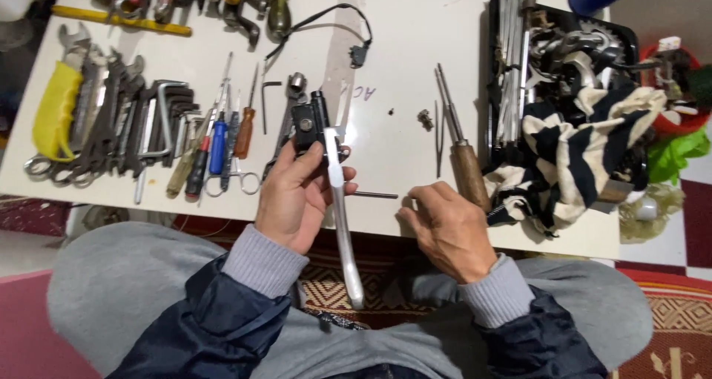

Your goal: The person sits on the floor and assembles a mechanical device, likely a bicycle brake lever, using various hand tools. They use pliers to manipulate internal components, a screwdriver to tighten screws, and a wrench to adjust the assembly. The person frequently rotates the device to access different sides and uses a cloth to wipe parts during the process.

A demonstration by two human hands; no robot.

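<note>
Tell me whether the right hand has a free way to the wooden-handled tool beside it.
Probably yes. The right hand is empty, resting at the table edge, and the wooden-handled tool lies bare just beyond its fingers. Only the striped cloth crowds the handle's far side.

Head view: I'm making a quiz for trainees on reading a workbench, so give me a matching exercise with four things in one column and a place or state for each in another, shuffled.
Things:
1. brake lever
2. wooden-handled tool
3. striped cloth
4. wrenches

Places or states:
A. draped over the parts tray at the table's right
B. held in the left hand
C. laid in a row at the table's left
D. lying on the table just beyond the right hand

Pairs: 1-B, 2-D, 3-A, 4-C
</note>
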